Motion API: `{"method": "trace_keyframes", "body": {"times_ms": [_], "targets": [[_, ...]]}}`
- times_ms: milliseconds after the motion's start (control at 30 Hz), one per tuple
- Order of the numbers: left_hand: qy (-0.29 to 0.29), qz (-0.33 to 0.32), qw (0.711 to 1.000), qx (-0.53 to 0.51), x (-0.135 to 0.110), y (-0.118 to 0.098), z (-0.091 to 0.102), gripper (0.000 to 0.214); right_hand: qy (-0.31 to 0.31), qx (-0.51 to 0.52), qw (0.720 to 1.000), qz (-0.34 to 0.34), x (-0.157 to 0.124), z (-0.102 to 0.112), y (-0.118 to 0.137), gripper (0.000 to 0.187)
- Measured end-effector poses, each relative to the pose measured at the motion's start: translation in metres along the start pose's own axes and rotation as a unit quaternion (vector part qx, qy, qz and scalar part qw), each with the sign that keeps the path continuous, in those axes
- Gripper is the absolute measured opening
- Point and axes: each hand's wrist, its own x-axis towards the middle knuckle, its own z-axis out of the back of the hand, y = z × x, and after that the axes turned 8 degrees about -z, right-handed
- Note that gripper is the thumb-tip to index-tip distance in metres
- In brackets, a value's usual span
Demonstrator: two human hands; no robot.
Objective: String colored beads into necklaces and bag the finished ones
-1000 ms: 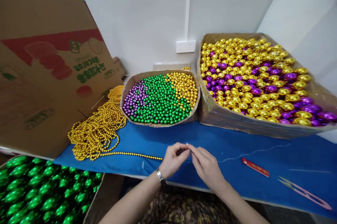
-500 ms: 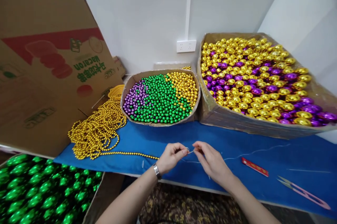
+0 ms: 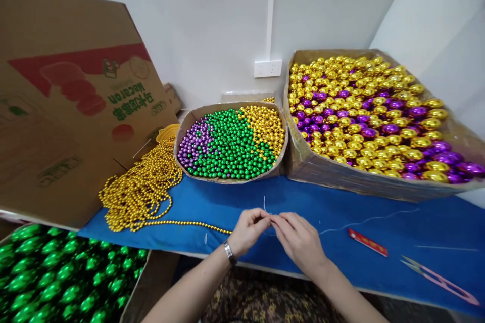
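Note:
My left hand [image 3: 248, 232] and my right hand [image 3: 299, 239] meet fingertip to fingertip over the blue cloth [image 3: 212, 201]. Both are closed in a pinch on a thin clear thread [image 3: 264, 203], whose short end stands up above the left fingertips. A longer run of thread [image 3: 364, 222] trails across the cloth to the right. The exact spot between the fingertips is hidden. A gold bead chain [image 3: 193, 223] comes from a heap of gold bead strands [image 3: 142, 191] and ends behind my left wrist, which wears a metal-banded watch.
An oval box [image 3: 227, 180] of small purple, green and gold beads stands ahead. Right of it is a large carton [image 3: 352, 181] of gold and purple beads. Pink-handled snips [image 3: 441, 280], a red packet [image 3: 367, 242] and a needle-like rod [image 3: 445, 248] lie at right. Green beads [image 3: 64, 272] fill a box lower left.
My right hand has moved left, so the fingertips of both hands now touch. The short thread end now points upward.

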Motion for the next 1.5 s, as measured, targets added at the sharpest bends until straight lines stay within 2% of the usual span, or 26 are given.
{"method": "trace_keyframes", "body": {"times_ms": [100,200,333,467,533,600,733,867,933,1033,1067,1100,1200,1267,1367,1433,1500], "targets": [[0.034,-0.040,0.998,0.037,0.000,-0.001,0.002,0.027,-0.004,0.012,1.000,-0.022,-0.002,-0.004,0.003,0.018],[0.053,-0.085,0.986,0.136,-0.001,-0.005,0.004,0.025,0.000,0.040,0.998,-0.052,-0.002,-0.006,0.004,0.018],[0.030,-0.161,0.947,0.276,-0.004,-0.007,0.002,0.024,0.010,0.099,0.989,-0.111,-0.001,-0.010,0.007,0.018],[0.012,-0.179,0.933,0.314,-0.005,-0.004,-0.001,0.024,-0.002,0.197,0.960,-0.201,0.001,-0.015,0.011,0.015],[0.005,-0.156,0.944,0.292,-0.004,-0.003,0.000,0.024,-0.006,0.269,0.932,-0.243,0.004,-0.016,0.011,0.011],[0.002,-0.117,0.965,0.234,-0.001,-0.002,0.002,0.026,-0.005,0.355,0.892,-0.280,0.010,-0.014,0.011,0.016],[0.004,-0.068,0.988,0.137,0.004,-0.001,0.000,0.028,-0.020,0.524,0.783,-0.336,0.021,-0.005,0.014,0.021],[0.022,-0.076,0.983,0.164,0.009,-0.003,-0.001,0.028,-0.038,0.622,0.692,-0.365,0.025,0.002,0.019,0.019],[0.043,-0.093,0.972,0.211,0.010,-0.009,0.006,0.028,-0.047,0.645,0.664,-0.374,0.026,0.006,0.018,0.020],[0.092,-0.122,0.935,0.320,0.008,-0.020,0.029,0.029,-0.069,0.664,0.641,-0.379,0.031,0.012,0.014,0.022],[0.104,-0.128,0.920,0.355,0.006,-0.023,0.038,0.031,-0.077,0.658,0.651,-0.372,0.033,0.013,0.013,0.021],[0.113,-0.132,0.907,0.384,0.004,-0.024,0.048,0.031,-0.087,0.636,0.678,-0.357,0.034,0.014,0.013,0.018],[0.124,-0.134,0.881,0.436,-0.003,-0.024,0.071,0.030,-0.119,0.513,0.801,-0.285,0.037,0.009,0.016,0.014],[0.115,-0.129,0.874,0.454,-0.006,-0.021,0.080,0.028,-0.137,0.428,0.859,-0.245,0.034,0.001,0.020,0.013],[0.086,-0.128,0.879,0.451,-0.007,-0.019,0.083,0.028,-0.126,0.321,0.918,-0.196,0.031,-0.014,0.024,0.012],[0.075,-0.132,0.888,0.433,-0.007,-0.021,0.080,0.027,-0.076,0.240,0.958,-0.139,0.031,-0.026,0.027,0.014],[0.072,-0.132,0.897,0.417,-0.008,-0.024,0.075,0.028,-0.020,0.172,0.982,-0.074,0.036,-0.037,0.029,0.016]]}}
